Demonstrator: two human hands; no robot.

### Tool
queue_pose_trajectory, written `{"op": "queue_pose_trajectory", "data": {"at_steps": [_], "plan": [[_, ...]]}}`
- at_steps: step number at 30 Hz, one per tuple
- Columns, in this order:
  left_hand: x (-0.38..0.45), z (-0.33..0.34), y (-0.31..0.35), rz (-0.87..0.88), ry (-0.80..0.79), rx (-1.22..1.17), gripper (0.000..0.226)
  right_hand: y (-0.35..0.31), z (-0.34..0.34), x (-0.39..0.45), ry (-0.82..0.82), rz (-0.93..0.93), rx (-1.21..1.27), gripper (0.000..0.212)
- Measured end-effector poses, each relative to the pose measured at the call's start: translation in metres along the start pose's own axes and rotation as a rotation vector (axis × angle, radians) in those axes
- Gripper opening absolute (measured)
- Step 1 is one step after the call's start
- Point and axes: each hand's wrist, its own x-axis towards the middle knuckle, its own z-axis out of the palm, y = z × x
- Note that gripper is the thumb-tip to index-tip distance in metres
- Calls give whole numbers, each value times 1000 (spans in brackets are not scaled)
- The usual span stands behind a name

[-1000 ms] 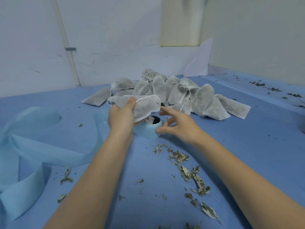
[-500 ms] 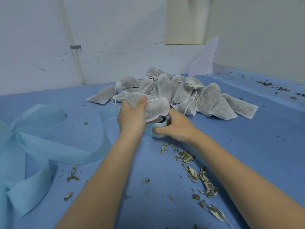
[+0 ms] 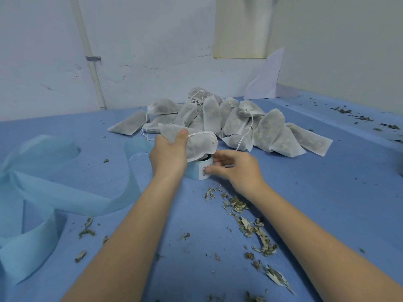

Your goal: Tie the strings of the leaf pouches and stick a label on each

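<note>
My left hand grips a white leaf pouch, thumb on top, just above a small light-blue label roll. A white barcode label shows on the roll's right side. My right hand is at the roll, thumb on the label and fingers curved round the roll's far side. Behind them lies a pile of several white pouches with loose strings.
A long light-blue backing strip curls over the blue table at the left. Dried leaf bits are scattered in front of my right arm and at the far right. A white wall with a pipe stands behind.
My right hand has come in from beside the roll and closed round it, and its thumb now lies on the label. My left hand keeps the pouch above the roll.
</note>
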Motion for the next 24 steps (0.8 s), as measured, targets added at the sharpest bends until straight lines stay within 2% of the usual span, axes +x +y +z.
{"op": "queue_pose_trajectory", "data": {"at_steps": [9,18,20,23,24], "plan": [[1,1,-2,-39,-5,-3,45,3,1,0,117,33,24,17],[0,0,-2,-77,-1,-9,44,1,0,0,116,6,-6,17],[1,0,-3,-71,-1,-9,44,2,0,1,89,1,23,20],[2,0,-3,-77,-13,-26,45,3,-2,3,-24,28,40,44],[2,0,-3,-82,-12,-28,44,3,-3,3,-62,20,8,44]]}}
